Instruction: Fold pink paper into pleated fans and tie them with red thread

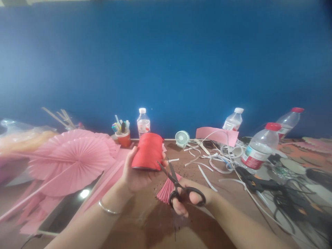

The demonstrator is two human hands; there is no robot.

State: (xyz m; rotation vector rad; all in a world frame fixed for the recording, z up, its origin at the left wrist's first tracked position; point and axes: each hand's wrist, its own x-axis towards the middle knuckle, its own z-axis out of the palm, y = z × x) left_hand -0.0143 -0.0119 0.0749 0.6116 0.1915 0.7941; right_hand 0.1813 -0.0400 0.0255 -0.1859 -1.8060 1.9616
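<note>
A red cylinder with a dark lower rim [147,152] rests in my left hand [131,174], tilted, with the fingers wrapped around it. My right hand [193,186] has its fingers through the black handles of a pair of scissors [184,188]. The scissor blades are parted and point up toward the cylinder's lower right edge. Whether they touch it I cannot tell. Just behind the scissors is a piece of pleated pink paper [166,192], fanned out at its lower end and partly hidden by the right hand.
Large pink paper fans [75,160] lie left, beside a dark-screened tablet [64,211]. A marker cup [123,138], a bottle [143,122] and a small fan [182,138] stand behind. White strips [207,178], cables and a red-capped bottle [261,147] crowd the right.
</note>
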